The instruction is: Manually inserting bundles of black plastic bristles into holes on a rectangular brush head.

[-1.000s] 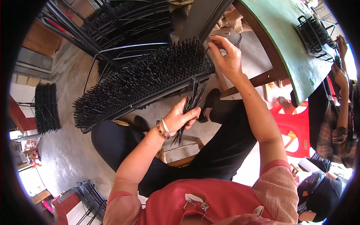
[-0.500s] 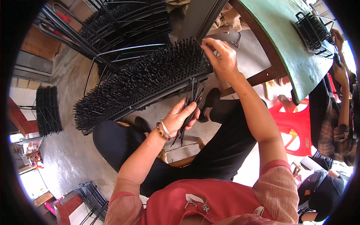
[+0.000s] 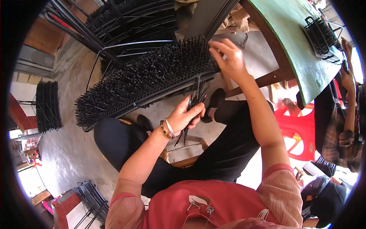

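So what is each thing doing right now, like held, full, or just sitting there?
Left hand: closed around the bundle of black rods.
Right hand: fingertips pinched at the spiky rack's end.
Spiky rack: tilted, packed with upright rods.
Green table: holds a black wire basket.

Pink short sleeves, red apron, beaded bracelet (image 3: 164, 129)

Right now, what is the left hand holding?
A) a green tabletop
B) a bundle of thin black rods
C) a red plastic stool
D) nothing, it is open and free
B: the left hand is closed around a bundle of thin black rods that stick out above and below its grip, while the right hand is up at the end of the bristled black rack.
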A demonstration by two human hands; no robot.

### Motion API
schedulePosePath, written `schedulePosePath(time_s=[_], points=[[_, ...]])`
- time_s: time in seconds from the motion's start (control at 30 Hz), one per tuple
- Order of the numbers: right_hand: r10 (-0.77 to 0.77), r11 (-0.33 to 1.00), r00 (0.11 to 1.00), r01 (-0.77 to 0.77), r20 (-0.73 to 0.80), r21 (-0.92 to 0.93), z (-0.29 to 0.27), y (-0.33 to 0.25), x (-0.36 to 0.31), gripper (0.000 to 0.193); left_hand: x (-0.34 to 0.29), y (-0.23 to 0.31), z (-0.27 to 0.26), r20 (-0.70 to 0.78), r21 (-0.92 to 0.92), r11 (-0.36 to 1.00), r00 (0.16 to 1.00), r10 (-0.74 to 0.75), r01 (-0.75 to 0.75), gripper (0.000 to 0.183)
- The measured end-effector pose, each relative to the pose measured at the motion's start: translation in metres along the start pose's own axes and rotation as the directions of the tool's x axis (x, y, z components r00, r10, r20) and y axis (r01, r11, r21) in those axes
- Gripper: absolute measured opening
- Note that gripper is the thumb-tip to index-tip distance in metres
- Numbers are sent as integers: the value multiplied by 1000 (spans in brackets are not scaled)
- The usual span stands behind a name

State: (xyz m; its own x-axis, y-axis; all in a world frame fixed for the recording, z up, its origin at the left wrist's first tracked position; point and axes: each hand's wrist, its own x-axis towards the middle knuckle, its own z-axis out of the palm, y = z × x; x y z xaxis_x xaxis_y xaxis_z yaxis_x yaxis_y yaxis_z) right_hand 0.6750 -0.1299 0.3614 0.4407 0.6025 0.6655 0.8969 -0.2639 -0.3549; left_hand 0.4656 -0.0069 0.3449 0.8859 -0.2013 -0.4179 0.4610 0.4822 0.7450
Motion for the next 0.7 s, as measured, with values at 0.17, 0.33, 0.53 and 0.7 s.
schedulePosePath(time_s=[0.17, 0.33, 0.53, 0.7], points=[[228, 678, 850, -489, 476, 549, -23, -43, -3, 26, -1, 2, -2, -3, 29, 999, 1000, 19, -19, 34], [318, 443, 686, -718, 655, 537, -19, -49, -8, 17, 2, 0, 1, 1, 58, 998, 1000, 27, -27, 31], [573, 509, 793, -543, 208, 668, -36, -19, 5, 20, 4, -4, -1, 18, -14, 1000, 1000, -16, 16, 31], [556, 761, 830, -480, -56, 437, -14, 18, 0, 19, 7, -3, 1, 35, -145, 988, 998, -53, 57, 31]])
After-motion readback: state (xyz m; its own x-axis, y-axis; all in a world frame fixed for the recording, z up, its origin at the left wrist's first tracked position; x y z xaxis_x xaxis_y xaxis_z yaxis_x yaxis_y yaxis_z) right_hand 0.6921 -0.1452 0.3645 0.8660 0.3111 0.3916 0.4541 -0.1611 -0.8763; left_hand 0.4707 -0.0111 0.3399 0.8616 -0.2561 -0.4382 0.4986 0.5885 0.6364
